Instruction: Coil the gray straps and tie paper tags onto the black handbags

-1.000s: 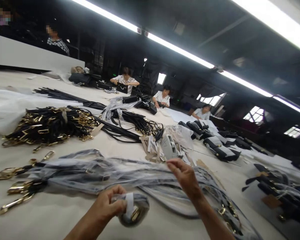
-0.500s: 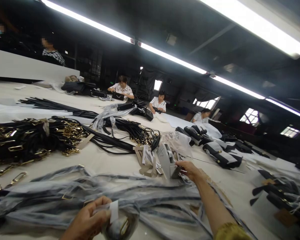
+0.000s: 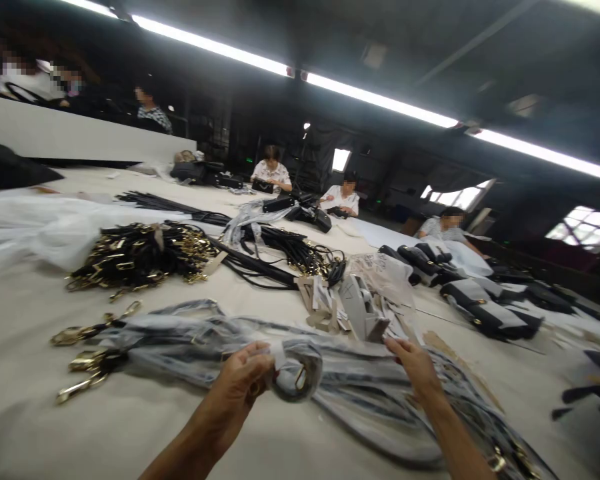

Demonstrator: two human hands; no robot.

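My left hand is closed on a coiled strap in clear plastic wrap, with a metal buckle showing inside the coil. A small white strip sits at the coil's edge by my thumb. My right hand has its thumb and fingertips pinched together, just right of the front end of a grey tape dispenser. What those fingertips hold, if anything, is too small to make out. Under and around both hands lie plastic-wrapped straps with gold-coloured clasps at their left ends.
Paper strips and a marked plastic bag surround the dispenser. Farther back lie black straps with gold hardware. Black bags with white wrapping are at right. Several people work beyond, one handling a black bag.
The camera view has turned left. My left hand, with the coiled strap, is farther forward over the straps. My right hand has drawn slightly back from the dispenser's front.
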